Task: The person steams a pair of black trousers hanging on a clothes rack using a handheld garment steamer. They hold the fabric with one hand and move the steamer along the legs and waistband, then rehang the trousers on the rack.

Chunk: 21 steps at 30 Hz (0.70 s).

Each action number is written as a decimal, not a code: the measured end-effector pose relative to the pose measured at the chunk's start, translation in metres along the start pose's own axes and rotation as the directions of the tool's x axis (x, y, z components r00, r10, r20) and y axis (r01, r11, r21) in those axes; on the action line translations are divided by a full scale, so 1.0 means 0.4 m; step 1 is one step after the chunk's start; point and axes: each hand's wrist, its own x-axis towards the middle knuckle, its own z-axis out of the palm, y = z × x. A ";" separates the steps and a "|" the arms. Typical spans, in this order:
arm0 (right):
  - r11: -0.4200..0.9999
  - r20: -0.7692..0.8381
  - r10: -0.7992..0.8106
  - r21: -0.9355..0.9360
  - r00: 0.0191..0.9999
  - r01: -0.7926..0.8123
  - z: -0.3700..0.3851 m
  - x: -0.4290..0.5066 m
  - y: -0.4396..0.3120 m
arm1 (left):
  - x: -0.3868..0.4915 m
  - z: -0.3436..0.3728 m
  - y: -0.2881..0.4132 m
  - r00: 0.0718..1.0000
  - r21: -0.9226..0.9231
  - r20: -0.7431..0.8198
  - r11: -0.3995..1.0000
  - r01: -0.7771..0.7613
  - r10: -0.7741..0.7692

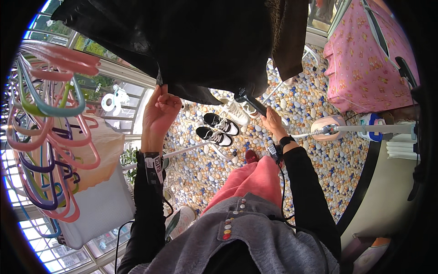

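Observation:
A large dark garment hangs across the top middle of the head view. My left hand pinches the edge of its lower hem between thumb and fingers. In my right hand is a black garment steamer head, its far end against or just under the hem; I cannot tell whether they touch. A pale hose runs from near my right hand to the peach-coloured steamer base on the floor. Both wrists wear small strapped devices.
Many coloured hangers hang at the left by the barred windows. Black-and-white sneakers and white shoes stand on the pebble-patterned floor. White rack legs cross it. A pink patterned cover is at the upper right, a metal pole below.

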 end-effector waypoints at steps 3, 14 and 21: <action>0.996 0.024 0.084 0.040 0.996 -0.085 -0.007 -0.001 0.054 | 0.006 -0.005 0.003 1.000 0.006 -0.010 1.000 -0.010 0.010; 0.956 -0.084 -0.295 -0.024 0.952 0.294 0.001 -0.021 -0.031 | 0.014 -0.024 -0.005 0.999 0.020 0.040 1.000 -0.020 0.020; 0.991 0.045 -0.037 -0.130 0.998 0.042 0.008 0.051 0.031 | 0.008 -0.004 -0.003 0.998 -0.027 -0.038 0.998 -0.052 0.051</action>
